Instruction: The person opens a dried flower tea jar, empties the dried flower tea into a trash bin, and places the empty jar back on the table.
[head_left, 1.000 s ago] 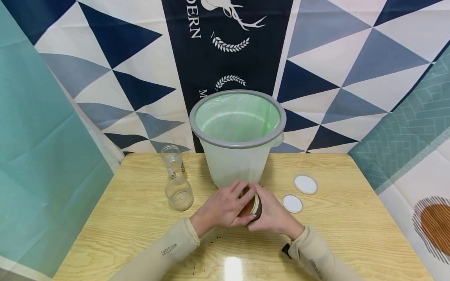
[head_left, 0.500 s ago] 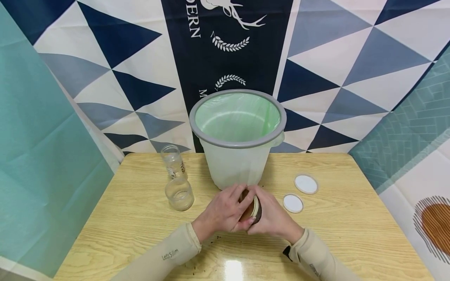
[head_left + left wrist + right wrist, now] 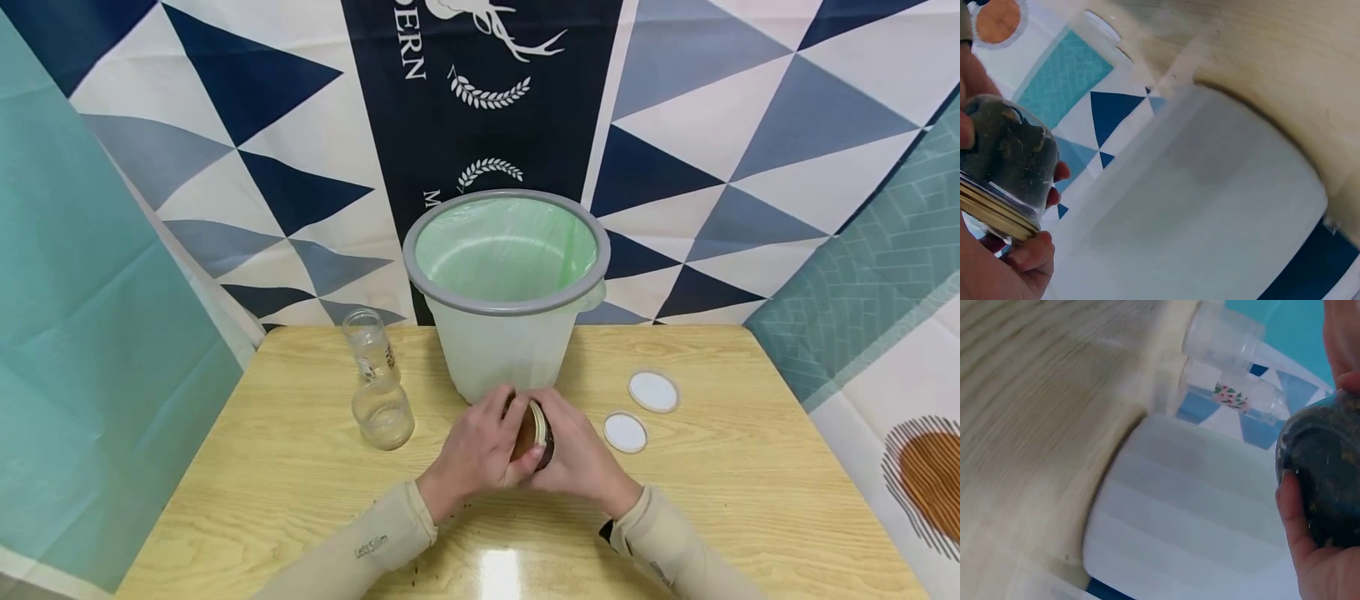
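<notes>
A clear glass jar (image 3: 1013, 147) with a gold lid (image 3: 997, 209) and dark, loose contents is held tilted on its side, in front of the bin. My left hand (image 3: 474, 450) grips the lid from the left, its fingers and thumb around the rim. On the other side, my right hand (image 3: 581, 460) wraps round the glass body, its fingers hiding much of it in the head view. Dark contents (image 3: 1325, 469) show through the jar's base in the right wrist view. The lid is on the jar.
A white bin (image 3: 502, 354) with a grey rim and green liner stands behind the hands. Two clear glass containers, one tall (image 3: 369, 346) and one short (image 3: 383, 417), stand at left. Two white round lids (image 3: 652, 392) lie at right. Dark crumbs (image 3: 415, 571) dot the table.
The left hand's fingers have shifted round the lid and drawn closer together. Both hands and the jar have moved only slightly; everything else stays put.
</notes>
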Action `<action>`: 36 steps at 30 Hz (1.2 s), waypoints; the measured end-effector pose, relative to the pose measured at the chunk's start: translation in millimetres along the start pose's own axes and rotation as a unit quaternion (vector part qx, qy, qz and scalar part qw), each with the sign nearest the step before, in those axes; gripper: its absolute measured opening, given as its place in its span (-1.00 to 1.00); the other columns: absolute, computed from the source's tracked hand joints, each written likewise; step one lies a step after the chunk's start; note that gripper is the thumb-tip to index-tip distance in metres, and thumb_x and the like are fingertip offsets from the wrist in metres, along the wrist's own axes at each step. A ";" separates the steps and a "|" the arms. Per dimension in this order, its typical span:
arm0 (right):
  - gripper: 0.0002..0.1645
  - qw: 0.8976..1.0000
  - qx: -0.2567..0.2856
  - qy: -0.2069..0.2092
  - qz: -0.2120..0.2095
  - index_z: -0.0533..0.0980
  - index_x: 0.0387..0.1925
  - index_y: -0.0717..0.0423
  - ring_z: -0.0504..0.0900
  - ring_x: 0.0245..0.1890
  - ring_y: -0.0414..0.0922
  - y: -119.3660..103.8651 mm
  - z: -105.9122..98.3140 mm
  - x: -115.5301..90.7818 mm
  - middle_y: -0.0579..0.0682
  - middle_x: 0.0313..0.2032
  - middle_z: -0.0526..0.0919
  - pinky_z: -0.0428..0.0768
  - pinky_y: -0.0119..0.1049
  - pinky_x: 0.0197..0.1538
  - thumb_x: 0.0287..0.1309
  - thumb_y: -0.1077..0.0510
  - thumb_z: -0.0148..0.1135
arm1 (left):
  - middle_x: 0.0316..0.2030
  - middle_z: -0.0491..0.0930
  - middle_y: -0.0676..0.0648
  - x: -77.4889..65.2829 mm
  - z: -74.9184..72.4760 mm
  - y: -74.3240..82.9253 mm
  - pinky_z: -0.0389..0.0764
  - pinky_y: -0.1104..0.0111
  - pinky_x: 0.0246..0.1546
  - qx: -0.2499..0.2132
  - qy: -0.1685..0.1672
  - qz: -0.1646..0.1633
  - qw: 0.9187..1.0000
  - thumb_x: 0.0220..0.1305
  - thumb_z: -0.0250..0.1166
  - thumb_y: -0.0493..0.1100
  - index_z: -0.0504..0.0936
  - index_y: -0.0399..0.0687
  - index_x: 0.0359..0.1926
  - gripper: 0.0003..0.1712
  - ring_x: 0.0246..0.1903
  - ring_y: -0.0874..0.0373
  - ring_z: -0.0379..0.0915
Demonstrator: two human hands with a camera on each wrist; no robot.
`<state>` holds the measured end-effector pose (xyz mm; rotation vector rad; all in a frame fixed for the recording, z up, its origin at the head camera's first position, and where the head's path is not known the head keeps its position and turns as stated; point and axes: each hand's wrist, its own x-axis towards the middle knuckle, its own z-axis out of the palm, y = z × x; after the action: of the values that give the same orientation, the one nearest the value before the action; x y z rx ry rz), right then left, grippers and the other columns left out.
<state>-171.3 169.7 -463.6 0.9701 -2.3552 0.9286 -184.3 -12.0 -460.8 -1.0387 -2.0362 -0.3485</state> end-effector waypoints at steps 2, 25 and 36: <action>0.08 1.000 -0.005 0.000 -0.004 0.44 0.12 0.24 0.64 -0.13 -0.10 0.5 1.6 0.1 0.03 -0.08 0.60 0.74 -0.16 -0.09 -0.59 0.06 0.75 | -0.24 0.46 -0.11 -0.3 -2.4 0.8 0.56 0.44 -0.62 -0.003 -0.014 -0.020 1.000 0.57 -0.47 0.31 0.52 -0.21 0.04 -0.18 -0.42 0.14 0.41; 0.14 0.997 0.028 -0.040 0.061 0.41 0.25 0.06 0.62 -0.11 -0.18 0.9 -9.4 -2.2 -0.09 0.01 0.58 0.71 -0.24 -0.10 -0.58 0.14 0.70 | 0.39 0.43 -0.08 -2.8 -30.8 -21.5 0.65 0.29 0.13 -0.147 -0.129 0.025 0.980 0.51 -0.16 0.44 0.29 0.08 0.55 -0.17 0.16 0.07 0.51; 0.15 0.995 0.021 -0.058 0.073 0.38 0.27 0.02 0.64 -0.03 -0.19 0.5 -14.2 -1.3 -0.13 0.06 0.58 0.72 -0.18 -0.01 -0.47 -0.01 0.77 | 0.53 0.29 -0.07 -1.2 -38.7 -30.0 0.33 0.19 0.51 -0.168 -0.148 0.093 0.970 0.32 0.37 0.21 0.33 0.11 0.53 -0.15 0.47 -0.04 0.28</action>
<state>-168.9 180.7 -454.9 0.9005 -2.5410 1.0048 -186.4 -52.9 -433.8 -1.5572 -2.1643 -0.4727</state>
